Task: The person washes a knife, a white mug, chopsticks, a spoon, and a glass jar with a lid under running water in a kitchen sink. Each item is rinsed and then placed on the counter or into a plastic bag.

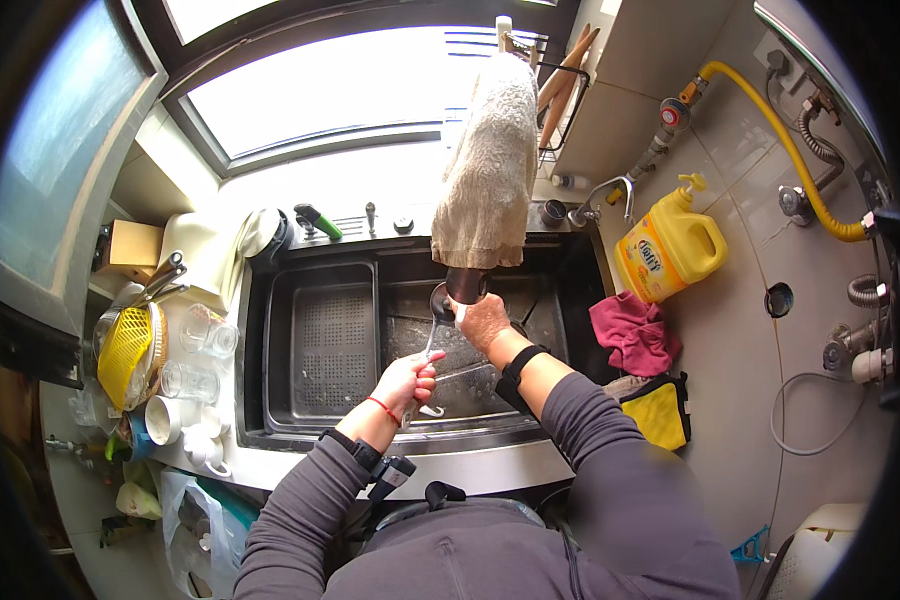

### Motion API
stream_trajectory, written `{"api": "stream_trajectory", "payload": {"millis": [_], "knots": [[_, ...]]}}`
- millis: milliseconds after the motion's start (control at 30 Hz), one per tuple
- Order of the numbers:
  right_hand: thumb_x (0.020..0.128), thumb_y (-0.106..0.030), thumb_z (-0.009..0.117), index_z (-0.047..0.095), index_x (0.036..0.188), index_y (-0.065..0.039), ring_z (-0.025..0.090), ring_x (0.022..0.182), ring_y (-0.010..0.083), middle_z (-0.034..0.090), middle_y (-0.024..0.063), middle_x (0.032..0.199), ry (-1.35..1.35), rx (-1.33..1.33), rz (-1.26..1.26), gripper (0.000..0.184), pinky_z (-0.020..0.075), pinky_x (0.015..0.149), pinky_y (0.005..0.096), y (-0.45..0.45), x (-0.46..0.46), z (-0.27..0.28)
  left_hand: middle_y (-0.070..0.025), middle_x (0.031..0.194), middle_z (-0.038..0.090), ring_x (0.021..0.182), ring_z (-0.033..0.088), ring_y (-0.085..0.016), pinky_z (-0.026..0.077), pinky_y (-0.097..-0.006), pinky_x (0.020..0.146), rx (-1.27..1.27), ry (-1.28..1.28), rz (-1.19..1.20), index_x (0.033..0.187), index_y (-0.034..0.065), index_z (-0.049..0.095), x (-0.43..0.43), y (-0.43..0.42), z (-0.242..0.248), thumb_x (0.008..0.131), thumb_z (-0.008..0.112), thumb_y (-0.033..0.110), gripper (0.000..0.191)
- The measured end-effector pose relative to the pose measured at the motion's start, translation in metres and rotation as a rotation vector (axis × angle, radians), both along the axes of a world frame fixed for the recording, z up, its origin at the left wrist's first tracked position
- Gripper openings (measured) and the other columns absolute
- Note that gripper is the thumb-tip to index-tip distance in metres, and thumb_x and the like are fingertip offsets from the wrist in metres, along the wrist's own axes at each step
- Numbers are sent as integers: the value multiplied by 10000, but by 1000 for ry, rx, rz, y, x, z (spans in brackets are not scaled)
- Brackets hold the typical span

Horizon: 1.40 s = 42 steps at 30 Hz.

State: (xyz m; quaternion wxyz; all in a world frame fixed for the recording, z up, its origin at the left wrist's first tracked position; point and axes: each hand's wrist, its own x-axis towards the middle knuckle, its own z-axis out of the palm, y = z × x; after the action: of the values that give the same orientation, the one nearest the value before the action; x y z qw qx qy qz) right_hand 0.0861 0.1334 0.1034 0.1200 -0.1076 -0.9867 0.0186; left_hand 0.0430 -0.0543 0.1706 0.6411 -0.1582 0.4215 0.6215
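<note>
My left hand grips the handle of a metal ladle over the black sink. A pale hooked end shows below that hand. My right hand is curled at the ladle's bowl, its fingertips against the bowl's rim and partly hidden. Just above it is the dark spout head of the faucet. A beige towel drapes over the faucet and hides most of it. To the left inside the sink sits a black perforated drain basket.
On the left counter stand glass jars, white mugs and a yellow basket. At right are a yellow detergent jug, a magenta cloth and a yellow cloth. A yellow gas hose runs along the wall.
</note>
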Motion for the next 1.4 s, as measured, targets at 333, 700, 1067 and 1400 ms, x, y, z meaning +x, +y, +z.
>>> {"api": "stream_trajectory", "payload": {"millis": [333, 700, 1067, 1400], "knots": [[755, -156, 572, 638, 945, -67, 584, 820, 297, 606, 136, 821, 203, -388, -204, 219, 509, 723, 359, 9, -2, 15, 80, 622, 321, 493, 260, -12, 214, -130, 386, -5, 85, -116, 1201, 38, 477, -2, -1, -5, 973, 341, 145, 286], [785, -202, 578, 604, 928, -103, 590, 792, 371, 600, 169, 794, 356, -498, 305, 176, 471, 725, 435, 7, -11, 1, -121, 769, 640, 674, 609, -231, 463, -337, 635, -106, 1554, -362, 958, 28, 614, -18, -12, -26, 876, 553, 181, 183], [900, -427, 376, 491, 1196, -59, 568, 1022, 367, 577, 209, 1114, -374, -963, -514, 486, 432, 903, 437, 40, -6, 29, -144, 709, 598, 635, 578, -308, 442, -361, 572, -210, 1757, -538, 847, 39, 580, -27, -6, -3, 835, 617, 263, 227], [774, -307, 591, 632, 970, -19, 458, 1150, 295, 578, 144, 1084, -163, 3, 133, 351, 302, 985, 567, 23, 17, 66, -131, 689, 591, 673, 587, -328, 451, -395, 575, -307, 1884, -537, 727, 60, 561, -38, 47, -19, 785, 650, 384, 341]]}}
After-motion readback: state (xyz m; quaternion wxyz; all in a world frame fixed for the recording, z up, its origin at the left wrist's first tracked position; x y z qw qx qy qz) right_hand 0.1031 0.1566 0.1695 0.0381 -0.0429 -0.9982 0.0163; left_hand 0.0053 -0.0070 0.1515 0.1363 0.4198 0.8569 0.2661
